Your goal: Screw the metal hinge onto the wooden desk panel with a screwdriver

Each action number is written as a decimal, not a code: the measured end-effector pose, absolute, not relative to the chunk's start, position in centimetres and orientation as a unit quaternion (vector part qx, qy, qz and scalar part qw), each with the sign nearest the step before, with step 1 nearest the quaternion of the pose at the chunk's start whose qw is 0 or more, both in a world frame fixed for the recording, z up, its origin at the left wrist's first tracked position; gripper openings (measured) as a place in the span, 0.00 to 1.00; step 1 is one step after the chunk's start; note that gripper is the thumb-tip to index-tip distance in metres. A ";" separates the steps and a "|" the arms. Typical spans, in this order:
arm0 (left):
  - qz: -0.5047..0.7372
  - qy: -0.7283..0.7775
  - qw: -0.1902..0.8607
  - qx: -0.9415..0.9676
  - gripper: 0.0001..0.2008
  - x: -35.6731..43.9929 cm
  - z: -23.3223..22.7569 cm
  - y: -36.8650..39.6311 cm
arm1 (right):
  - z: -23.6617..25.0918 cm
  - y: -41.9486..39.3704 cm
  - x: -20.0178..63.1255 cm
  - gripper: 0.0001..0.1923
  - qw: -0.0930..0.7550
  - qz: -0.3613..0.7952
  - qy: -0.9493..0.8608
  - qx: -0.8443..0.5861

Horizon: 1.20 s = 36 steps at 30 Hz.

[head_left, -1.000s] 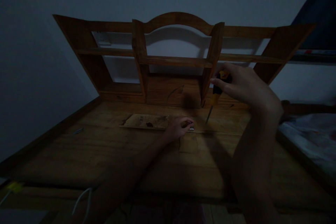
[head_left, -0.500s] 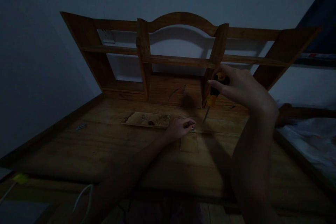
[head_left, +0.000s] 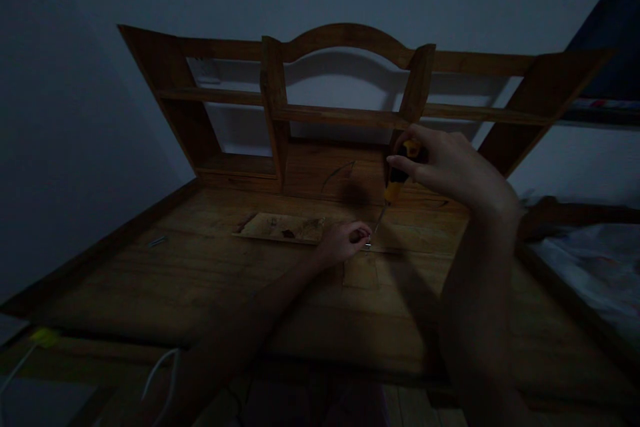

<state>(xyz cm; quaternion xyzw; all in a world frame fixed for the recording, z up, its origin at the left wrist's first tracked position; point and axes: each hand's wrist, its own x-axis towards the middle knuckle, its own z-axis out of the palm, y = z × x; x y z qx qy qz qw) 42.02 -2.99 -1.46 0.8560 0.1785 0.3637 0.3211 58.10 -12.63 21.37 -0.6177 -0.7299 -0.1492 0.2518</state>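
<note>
My right hand [head_left: 445, 163] is closed round the black and yellow handle of a screwdriver [head_left: 393, 190]. Its shaft slants down and left, and the tip is close to the fingertips of my left hand [head_left: 345, 241]. Those fingers are pinched at a small shiny metal piece [head_left: 369, 245], too small and dark to name, at the right part of a thin wooden strip [head_left: 273, 227]. The strip lies on the wooden desktop [head_left: 210, 287], its pale face stained and rough. Below the left fingers a small squarish wooden piece or patch [head_left: 360, 272] shows on the desktop.
A wooden shelf unit [head_left: 345, 117] stands along the back against the wall. Small metal pieces [head_left: 157, 241] lie on the left of the desktop. A white cable [head_left: 163, 373] hangs at the front left; a plastic bag [head_left: 590, 273] sits beyond the right edge.
The screwdriver in my right hand has moved left, bringing its tip nearer to my left fingertips. My left hand has barely moved.
</note>
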 end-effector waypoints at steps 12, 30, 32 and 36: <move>0.372 0.173 0.322 0.853 0.08 42.1 -1.3 -3.2 | 21.0 -11.8 57.8 0.13 0.243 -0.158 -0.738 -0.610; 0.372 0.181 0.307 0.857 0.11 42.1 -1.5 -3.2 | 20.9 -11.5 57.4 0.12 0.240 -0.158 -0.740 -0.608; 0.365 0.186 0.307 0.859 0.10 42.1 -1.4 -3.2 | 20.9 -11.5 57.4 0.12 0.238 -0.162 -0.741 -0.607; 0.366 0.182 0.320 0.855 0.10 42.1 -1.4 -3.3 | 20.8 -11.3 57.3 0.12 0.231 -0.169 -0.739 -0.611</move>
